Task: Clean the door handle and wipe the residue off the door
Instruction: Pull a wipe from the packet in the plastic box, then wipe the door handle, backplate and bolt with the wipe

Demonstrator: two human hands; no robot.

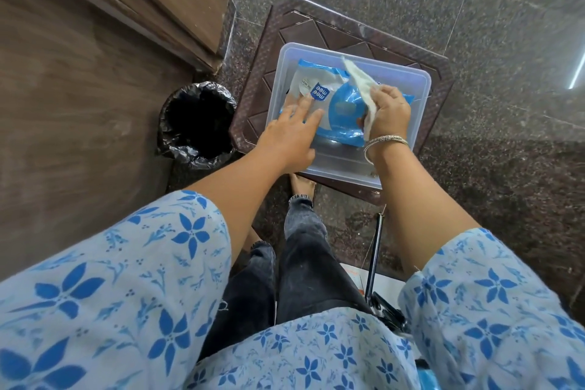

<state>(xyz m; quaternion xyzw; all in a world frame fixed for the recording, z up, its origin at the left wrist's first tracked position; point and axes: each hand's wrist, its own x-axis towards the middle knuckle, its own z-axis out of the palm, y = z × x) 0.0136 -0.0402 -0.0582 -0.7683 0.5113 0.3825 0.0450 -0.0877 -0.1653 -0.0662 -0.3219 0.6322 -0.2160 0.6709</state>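
Wipe: white, crumpled, pinched by right hand. Left hand: fingers flat, pressed blue pack in tub.

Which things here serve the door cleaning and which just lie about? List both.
For the job: white wipe gripped by the right hand; blue wipes pack under the left hand; clear tub holding the pack; lined bin, likely for used wipes.
Lying about: brown stand under the tub; black rod near the person's legs.

Wipes pack in tub — bin left
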